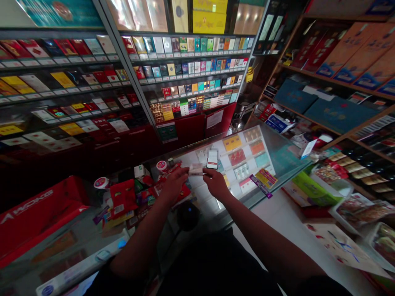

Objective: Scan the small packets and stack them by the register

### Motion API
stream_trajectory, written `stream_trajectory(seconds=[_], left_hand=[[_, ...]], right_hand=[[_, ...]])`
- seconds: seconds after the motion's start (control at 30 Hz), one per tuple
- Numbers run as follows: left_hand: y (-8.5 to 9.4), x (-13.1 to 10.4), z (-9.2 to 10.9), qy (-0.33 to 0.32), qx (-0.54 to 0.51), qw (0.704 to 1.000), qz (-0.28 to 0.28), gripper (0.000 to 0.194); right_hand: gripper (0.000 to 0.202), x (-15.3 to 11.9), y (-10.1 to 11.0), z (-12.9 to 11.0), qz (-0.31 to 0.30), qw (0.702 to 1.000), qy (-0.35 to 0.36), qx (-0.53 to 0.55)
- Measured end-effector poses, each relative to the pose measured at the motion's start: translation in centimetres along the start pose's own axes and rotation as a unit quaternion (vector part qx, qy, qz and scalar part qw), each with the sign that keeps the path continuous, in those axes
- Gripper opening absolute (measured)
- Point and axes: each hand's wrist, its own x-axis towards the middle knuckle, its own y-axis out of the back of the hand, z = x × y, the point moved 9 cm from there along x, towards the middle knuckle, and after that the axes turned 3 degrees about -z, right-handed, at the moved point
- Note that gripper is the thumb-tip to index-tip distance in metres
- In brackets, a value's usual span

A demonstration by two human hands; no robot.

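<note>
A small pale box point(196, 169) is held level above the glass counter point(202, 197), between my two hands. My left hand point(175, 183) is closed on its left end, and my right hand point(216, 184) pinches its right end. Just beyond the box and slightly right, a phone point(212, 159) with a lit white screen lies on the counter. Flat packs in several colours show under the glass to the right of the phone. The print on the box is too small to read.
Red snack bags point(122, 198) and round tubs point(101, 182) crowd the counter's left. A black round object point(188, 216) sits near my body. Purple and yellow packets point(266, 177) lie right. Shelves of small packs point(191, 44) stand behind; open boxes point(304, 185) are on the right.
</note>
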Motion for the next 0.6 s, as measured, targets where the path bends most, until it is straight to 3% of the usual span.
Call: stream_trajectory(seconds=[0.13, 0.37, 0.6], left_hand=[[-1.3, 0.1, -1.4, 0.005, 0.021, 0.999, -0.046, 0.053], [-3.6, -0.1, -1.8, 0.000, 0.072, 0.989, -0.128, 0.055], [-3.5, 0.4, -3.3, -0.027, 0.097, 0.983, -0.153, 0.047]], right_hand=[[0.046, -2.0, 1.1, 2.0, 0.018, 0.999, -0.027, -0.005], [0.048, -4.6, 1.8, 3.5, 0.029, 0.998, -0.050, 0.013], [0.043, -5.7, 0.7, 5.5, 0.029, 0.998, -0.063, 0.003]])
